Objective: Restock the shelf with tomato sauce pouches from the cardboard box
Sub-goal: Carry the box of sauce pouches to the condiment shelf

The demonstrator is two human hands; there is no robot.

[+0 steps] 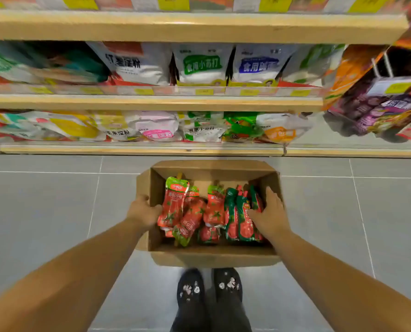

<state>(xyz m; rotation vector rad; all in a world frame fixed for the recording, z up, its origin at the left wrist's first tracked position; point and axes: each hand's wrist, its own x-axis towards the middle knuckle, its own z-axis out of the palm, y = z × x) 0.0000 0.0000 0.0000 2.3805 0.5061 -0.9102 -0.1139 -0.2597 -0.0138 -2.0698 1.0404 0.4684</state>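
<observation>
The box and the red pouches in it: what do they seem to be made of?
The box: brown cardboard, matt, judging by its dull surface and folded flaps. The pouches: probably thin plastic film, glossy and printed, since they crease and catch the light; any inner foil layer cannot be seen.

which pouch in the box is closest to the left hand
The leftmost pouch, red with a green top, propped by the left wall of the cardboard box. The left hand is against its edge; the rest lie further right.
</observation>
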